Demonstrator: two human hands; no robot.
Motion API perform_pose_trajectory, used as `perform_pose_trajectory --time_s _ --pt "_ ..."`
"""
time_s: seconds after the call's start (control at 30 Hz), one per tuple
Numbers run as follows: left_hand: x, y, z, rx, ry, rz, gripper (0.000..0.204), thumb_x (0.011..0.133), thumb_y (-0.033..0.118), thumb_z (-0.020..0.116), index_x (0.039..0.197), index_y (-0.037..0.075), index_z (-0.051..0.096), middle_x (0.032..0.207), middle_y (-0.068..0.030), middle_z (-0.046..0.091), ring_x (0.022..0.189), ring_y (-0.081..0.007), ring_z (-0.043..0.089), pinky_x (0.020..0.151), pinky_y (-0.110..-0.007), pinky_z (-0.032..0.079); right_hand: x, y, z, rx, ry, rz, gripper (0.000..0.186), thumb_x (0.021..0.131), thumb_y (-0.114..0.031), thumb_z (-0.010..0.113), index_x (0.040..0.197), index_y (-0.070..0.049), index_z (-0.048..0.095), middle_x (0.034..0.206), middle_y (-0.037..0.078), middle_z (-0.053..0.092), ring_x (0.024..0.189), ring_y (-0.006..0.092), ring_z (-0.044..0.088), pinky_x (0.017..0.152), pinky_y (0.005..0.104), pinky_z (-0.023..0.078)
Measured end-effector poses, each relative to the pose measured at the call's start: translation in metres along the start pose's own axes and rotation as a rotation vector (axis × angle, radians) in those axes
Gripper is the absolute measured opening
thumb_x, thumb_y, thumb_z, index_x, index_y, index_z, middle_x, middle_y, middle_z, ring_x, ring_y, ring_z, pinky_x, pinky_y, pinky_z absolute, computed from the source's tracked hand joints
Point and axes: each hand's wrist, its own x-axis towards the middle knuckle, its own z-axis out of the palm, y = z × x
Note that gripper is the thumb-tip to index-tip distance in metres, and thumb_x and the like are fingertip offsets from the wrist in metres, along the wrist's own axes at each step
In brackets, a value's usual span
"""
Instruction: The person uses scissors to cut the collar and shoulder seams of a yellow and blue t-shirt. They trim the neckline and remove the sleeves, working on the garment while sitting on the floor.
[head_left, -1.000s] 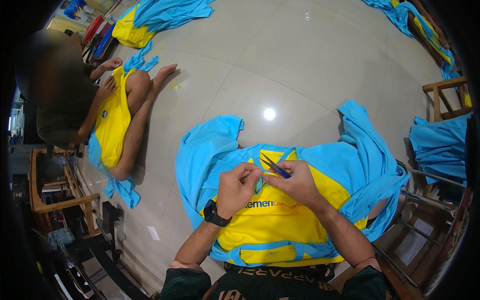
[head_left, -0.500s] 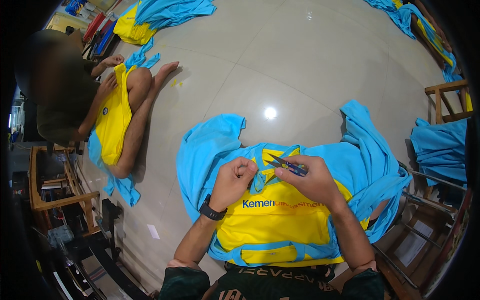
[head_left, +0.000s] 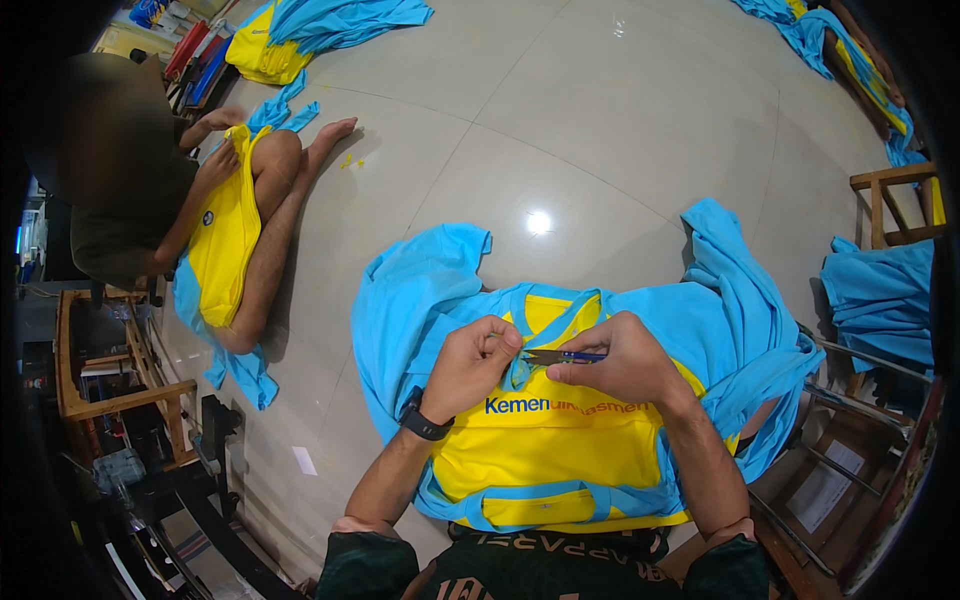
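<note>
A yellow and light-blue long-sleeved shirt (head_left: 560, 455) lies spread over my lap, its sleeves out to both sides. My left hand (head_left: 470, 365) pinches a bit of the light-blue collar band (head_left: 516, 374) between thumb and fingertips. In my right hand (head_left: 620, 365) is a pair of small thread snips (head_left: 578, 356) with dark blue handles. Their blades point left and touch or nearly touch the cloth at my left fingertips. Whether a thread lies between the blades is too small to tell.
At the left a person (head_left: 130, 190) sits on the floor holding another yellow and blue shirt (head_left: 228, 240). A shirt pile (head_left: 270, 50) lies farther off. Wooden frames (head_left: 130, 400) stand at left, and a wooden stool (head_left: 890, 180) and folded blue cloth (head_left: 885, 300) at right.
My right hand has turned the snips level and brought their blades, formerly apart and tilted up, close together at my left fingertips. The left hand has shifted slightly right.
</note>
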Motion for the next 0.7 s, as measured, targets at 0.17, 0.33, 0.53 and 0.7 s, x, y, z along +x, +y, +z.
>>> perform_pose_trajectory --time_s 0.17,0.33,0.53,0.7 --pt "0.001 -0.003 0.000 0.007 -0.009 -0.023 0.032 0.107 0.033 0.063 0.105 0.001 0.063 0.082 0.0041 0.063 0.073 -0.0017 0.054 0.063 -0.020 0.043 0.001 0.002 0.000 -0.028 -0.011 -0.005 0.035 0.082 -0.024 0.087 0.106 0.001 0.080 0.089 0.019 0.078 0.071 0.0204 0.070 0.067 0.0301 0.054" --pt "0.001 -0.006 -0.002 0.024 -0.005 -0.068 0.033 0.108 0.034 0.062 0.105 0.001 0.063 0.082 0.0044 0.062 0.073 -0.0018 0.053 0.062 -0.020 0.043 -0.004 -0.003 -0.012 -0.039 -0.007 0.058 0.040 0.080 -0.027 0.088 0.107 0.001 0.080 0.092 0.020 0.078 0.075 0.0204 0.071 0.070 0.0301 0.054" --pt "0.000 -0.004 -0.001 0.047 -0.020 -0.020 0.031 0.109 0.031 0.060 0.104 0.001 0.062 0.083 0.0037 0.063 0.074 -0.0023 0.054 0.063 -0.021 0.044 -0.001 -0.004 -0.006 -0.081 -0.050 0.074 0.042 0.079 -0.029 0.089 0.108 0.001 0.080 0.090 0.020 0.077 0.073 0.0193 0.069 0.067 0.0311 0.053" --pt "0.000 0.001 0.006 0.018 0.007 0.019 0.028 0.108 0.026 0.061 0.104 -0.001 0.062 0.085 -0.0017 0.070 0.071 -0.0048 0.059 0.062 -0.022 0.047 0.004 0.003 0.003 -0.096 -0.053 0.015 0.043 0.080 -0.030 0.087 0.105 0.004 0.078 0.086 0.021 0.075 0.070 0.0188 0.068 0.066 0.0311 0.053"
